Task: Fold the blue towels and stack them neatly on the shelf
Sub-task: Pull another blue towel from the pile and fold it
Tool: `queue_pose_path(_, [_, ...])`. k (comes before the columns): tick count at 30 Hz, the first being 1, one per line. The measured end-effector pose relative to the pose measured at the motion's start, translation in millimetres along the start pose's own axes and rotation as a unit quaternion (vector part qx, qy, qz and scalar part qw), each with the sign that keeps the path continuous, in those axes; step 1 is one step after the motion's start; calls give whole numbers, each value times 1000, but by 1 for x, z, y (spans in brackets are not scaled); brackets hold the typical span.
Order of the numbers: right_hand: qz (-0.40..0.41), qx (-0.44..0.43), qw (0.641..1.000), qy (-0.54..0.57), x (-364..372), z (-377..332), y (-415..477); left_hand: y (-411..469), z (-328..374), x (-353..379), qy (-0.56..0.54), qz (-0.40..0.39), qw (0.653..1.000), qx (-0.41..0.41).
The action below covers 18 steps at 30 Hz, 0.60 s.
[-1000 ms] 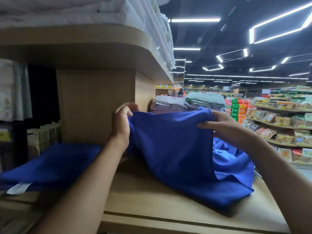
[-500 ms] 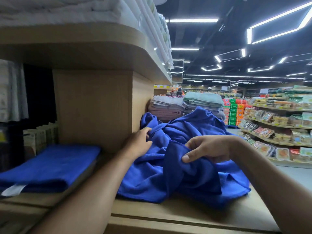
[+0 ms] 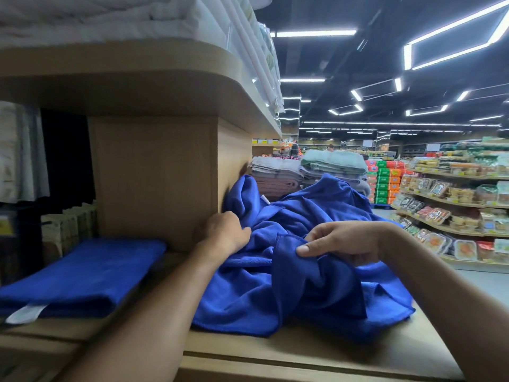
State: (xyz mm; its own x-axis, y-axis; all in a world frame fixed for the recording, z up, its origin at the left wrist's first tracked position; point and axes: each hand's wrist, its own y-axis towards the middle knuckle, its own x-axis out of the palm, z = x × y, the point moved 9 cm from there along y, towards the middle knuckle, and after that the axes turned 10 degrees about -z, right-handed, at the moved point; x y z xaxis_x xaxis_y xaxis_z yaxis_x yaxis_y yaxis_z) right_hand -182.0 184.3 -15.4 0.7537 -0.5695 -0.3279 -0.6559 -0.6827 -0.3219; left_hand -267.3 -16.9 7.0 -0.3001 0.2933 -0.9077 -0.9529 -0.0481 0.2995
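The crumpled towel lies as a loose blue heap in the centre of the frame, on the wooden shelf. Its far part rises against the upright of the rack. A small white tag stands out near its top.

The right hand comes in from the lower right and is closed on this towel. The thumb and the bent fingers pinch a hemmed edge, and a bunch of cloth hangs in folds under the palm.

The left hand comes in from the bottom centre and sits at the left edge of the heap, just beside the corner of the upright. It is seen from the back, with the fingers curled and the fingertips touching the cloth. Whether it really holds a fold inside, I cannot tell.

The folded towel lies flat in the lower left of the frame, also on the wood and apart from the heap. It has a white label at its near edge.

In the upper left, an upper board carries white linen. Behind the heap, in the middle of the frame, stand stacks of grey and pale green towels. At the right edge are store racks with packed food, under light strips on a dark ceiling.
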Motion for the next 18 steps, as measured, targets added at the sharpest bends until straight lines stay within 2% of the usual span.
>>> queue_pose_path(3, [8, -6, 1000, 7, -1, -1, 1, -11, 24, -23, -124, 108, 977, 137])
queue_pose_path(5, [-11, -10, 1000, -3, 4, -1, 3, -13, 39, -15, -221, 63, 951, 208])
queue_pose_path(7, [-31, -19, 999, -1, 7, -1, 4, -3, 35, 6, -274, -21, 943, 185])
queue_pose_path(8, [-40, -26, 999, 3, 8, -2, 5, 2, 27, 12, -272, -30, 949, 155])
queue_pose_path(14, [-68, -62, 995, 23, 7, -6, 6, 18, 7, 32, -294, -72, 950, 76])
queue_pose_path(18, [-26, -89, 995, 29, -1, -8, 11, 17, 12, 26, -316, -43, 943, 95])
